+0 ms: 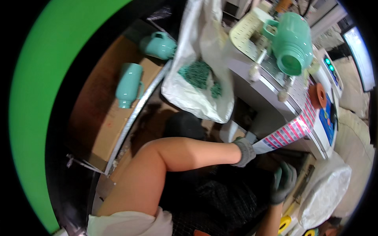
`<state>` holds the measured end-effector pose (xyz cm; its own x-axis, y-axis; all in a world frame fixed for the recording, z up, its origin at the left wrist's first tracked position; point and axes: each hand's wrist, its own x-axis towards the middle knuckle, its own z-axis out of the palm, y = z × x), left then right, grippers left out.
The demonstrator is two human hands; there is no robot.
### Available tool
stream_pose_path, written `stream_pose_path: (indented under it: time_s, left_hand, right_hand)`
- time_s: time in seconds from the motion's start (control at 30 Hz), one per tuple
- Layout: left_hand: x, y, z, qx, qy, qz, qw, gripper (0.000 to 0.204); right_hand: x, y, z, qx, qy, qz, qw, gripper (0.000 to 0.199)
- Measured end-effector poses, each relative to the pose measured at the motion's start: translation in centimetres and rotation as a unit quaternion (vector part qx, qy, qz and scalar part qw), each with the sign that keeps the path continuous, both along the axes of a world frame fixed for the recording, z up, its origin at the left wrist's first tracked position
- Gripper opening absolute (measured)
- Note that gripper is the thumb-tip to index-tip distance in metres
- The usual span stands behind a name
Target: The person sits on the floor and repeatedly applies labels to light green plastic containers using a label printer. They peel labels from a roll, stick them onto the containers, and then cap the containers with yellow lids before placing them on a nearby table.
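Observation:
My left hand (246, 152), in a grey knit glove, is at the lower end of a long pink-and-white sheet of labels (289, 131). It seems closed on the sheet's white end, though its fingertips are hidden. To the right and nearer me, my right hand (283, 183) wears a similar glove with a green palm. Its fingers are loosely bent and apart, with nothing visible in them. Above the label sheet, a glossy mint-green plastic jug (293, 41) with a handle lies on a perforated worktop (267, 63), its wide mouth facing me.
Two more mint-green jugs, one upside down (129, 85) and one on its side (158, 45), are in a cardboard-lined bin (103, 135) at left. A white sack (220, 108) holds green scraps (198, 74). A brown tape roll (317, 95) sits at the worktop's right edge.

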<state>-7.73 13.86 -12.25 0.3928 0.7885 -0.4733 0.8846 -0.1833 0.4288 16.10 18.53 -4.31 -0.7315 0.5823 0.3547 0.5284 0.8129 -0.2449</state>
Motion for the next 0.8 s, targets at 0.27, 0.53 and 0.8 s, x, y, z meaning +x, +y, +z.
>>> stream_pose_path:
  time_s: [0.27, 0.53, 0.8]
  left_hand:
    - [-12.5, -6.4, 7.5, 0.413, -0.357, 0.421, 0.724, 0.045]
    - [-36.1, -31.2, -21.1, 0.399, -0.152, 0.725, 0.54, 0.025]
    - [-35.8, -34.1, -15.5, 0.019, 0.32, 0.772, 0.549, 0.058]
  right_hand:
    - [7.3, -7.7, -3.1, -0.028, 0.003, -0.168, 0.985, 0.045]
    - [5.0, -5.8, -1.8, -0.065, 0.099, -0.17, 0.978, 0.044]
    - [5.5, -6.2, -1.3, -0.017, 0.056, -0.199, 0.978, 0.043]
